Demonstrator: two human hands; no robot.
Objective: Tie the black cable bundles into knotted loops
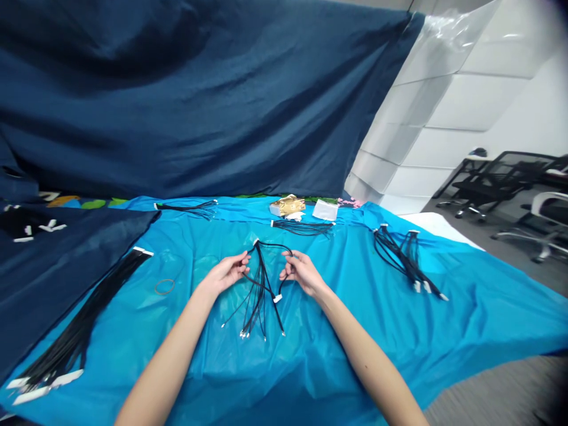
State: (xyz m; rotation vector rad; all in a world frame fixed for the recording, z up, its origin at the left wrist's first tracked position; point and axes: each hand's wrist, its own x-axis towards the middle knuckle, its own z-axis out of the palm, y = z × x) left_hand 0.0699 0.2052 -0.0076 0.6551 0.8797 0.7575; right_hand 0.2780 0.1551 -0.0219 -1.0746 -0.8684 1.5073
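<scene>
A black wire harness point(261, 272) lies spread over the blue cloth in front of me, its white connector point(256, 242) at the far end. Several loose wires fan out toward me, ending in small pale tips. My left hand point(228, 271) pinches one black wire on the harness's left side. On the right side, my right hand point(302, 272) has its fingers closed on another black wire that loops from the far connector. Between and below the hands, a second white connector point(277, 299) joins wires coming from both sides.
A long bundle of black wires point(89, 307) lies at left, near a rubber band point(164, 287). More harnesses rest at right point(406, 260) and behind point(304, 228). A gold packet point(288, 205) and a white packet point(325, 210) sit at the back, before a dark blue curtain point(199, 100).
</scene>
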